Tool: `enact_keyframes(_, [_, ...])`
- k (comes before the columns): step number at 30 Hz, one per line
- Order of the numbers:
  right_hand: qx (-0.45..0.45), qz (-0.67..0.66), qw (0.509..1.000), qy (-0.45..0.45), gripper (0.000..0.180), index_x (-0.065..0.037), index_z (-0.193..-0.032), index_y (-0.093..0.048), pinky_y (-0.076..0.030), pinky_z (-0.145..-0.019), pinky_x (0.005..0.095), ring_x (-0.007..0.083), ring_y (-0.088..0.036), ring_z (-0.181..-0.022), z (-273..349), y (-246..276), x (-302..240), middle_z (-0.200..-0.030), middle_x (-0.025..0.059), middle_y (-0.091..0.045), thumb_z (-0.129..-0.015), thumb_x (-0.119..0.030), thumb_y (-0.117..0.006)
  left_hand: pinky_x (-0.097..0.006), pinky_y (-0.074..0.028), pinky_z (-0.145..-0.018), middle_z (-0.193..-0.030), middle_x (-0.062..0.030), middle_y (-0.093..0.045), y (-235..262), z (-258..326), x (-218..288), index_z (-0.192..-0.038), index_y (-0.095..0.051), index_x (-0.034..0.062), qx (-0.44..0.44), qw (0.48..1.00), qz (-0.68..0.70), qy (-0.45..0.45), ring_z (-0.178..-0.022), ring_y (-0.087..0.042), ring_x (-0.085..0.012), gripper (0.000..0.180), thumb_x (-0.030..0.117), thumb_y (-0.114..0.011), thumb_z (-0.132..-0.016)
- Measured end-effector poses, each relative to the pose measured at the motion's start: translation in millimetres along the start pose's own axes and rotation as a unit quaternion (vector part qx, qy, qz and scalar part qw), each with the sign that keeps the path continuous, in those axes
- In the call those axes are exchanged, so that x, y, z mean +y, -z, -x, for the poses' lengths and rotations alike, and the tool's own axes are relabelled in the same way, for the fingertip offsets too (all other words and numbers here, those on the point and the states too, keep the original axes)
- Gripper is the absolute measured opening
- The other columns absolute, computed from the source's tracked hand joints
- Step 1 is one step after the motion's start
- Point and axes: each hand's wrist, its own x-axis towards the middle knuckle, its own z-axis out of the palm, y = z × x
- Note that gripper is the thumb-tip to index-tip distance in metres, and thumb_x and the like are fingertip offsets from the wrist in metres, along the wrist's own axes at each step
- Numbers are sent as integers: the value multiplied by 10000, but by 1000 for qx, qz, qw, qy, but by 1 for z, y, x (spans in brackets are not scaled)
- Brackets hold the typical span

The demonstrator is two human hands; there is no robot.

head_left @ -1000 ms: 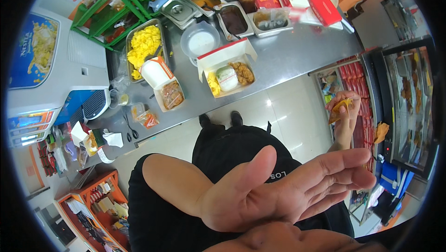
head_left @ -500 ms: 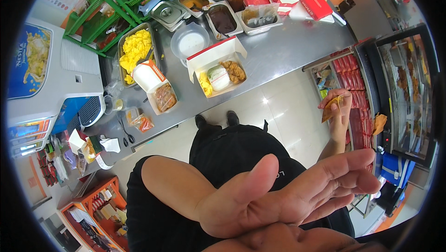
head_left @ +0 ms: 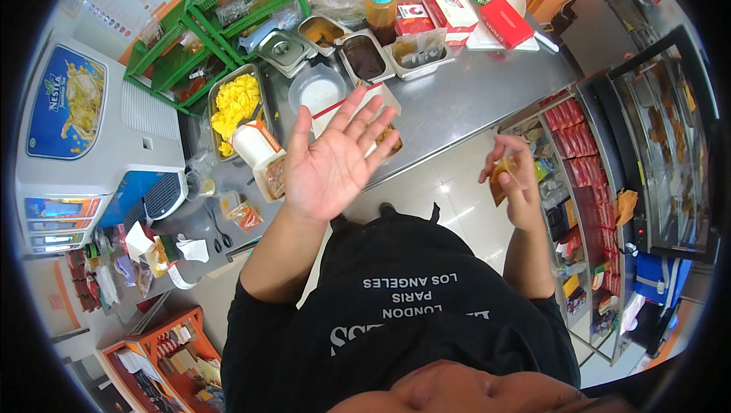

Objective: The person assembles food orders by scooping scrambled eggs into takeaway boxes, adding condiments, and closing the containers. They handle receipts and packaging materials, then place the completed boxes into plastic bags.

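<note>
My left hand (head_left: 335, 165) is raised palm up, its fingers spread and holding nothing. It hides much of an open white meal box (head_left: 390, 98) on the steel counter; a piece of fried chicken (head_left: 391, 143) shows past its fingers. Beside its thumb stands a smaller open box (head_left: 256, 143) with browned meat (head_left: 275, 175) inside, partly covered. My right hand (head_left: 518, 188), away from the counter's edge, pinches a small clear packet of brown-orange sauce (head_left: 499, 181).
A tray of scrambled egg (head_left: 237, 103), a clear round tub (head_left: 316, 87) and steel sauce pans (head_left: 364, 59) line the counter. Green racks (head_left: 183, 55) stand behind. Scissors (head_left: 219, 232) lie at left. A glass food warmer (head_left: 670, 139) and packed shelves (head_left: 571, 146) are on the right.
My left hand has swung from close in front of me up and left, over the meal boxes. My right hand has shifted left and slightly lower, still with the sauce packet.
</note>
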Motion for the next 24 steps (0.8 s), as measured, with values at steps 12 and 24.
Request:
enact_keyframes(12, [-181, -188, 964, -49, 312, -146, -1083, -269, -568, -666, 340, 220, -518, -1018, -31, -63, 4, -1142, 107, -386, -936, -54, -528, -380, -388, -1105, -1286, -85, -557, 11, 0, -42, -1259, -609, 81, -101, 755, -639, -108, -1228, -537, -217, 355, 188, -711, -936])
enact_keyframes(24, [-203, -227, 952, -28, 288, -140, -1086, -275, -602, -745, 390, 196, -523, -1073, -29, -51, 5, -1189, 110, -394, -962, -51, -519, -395, -404, -1078, -1259, -105, -534, 10, -13, -61, -1073, -642, 67, -74, 799, -590, -90, -1231, -520, -239, 174, 161, -699, -938])
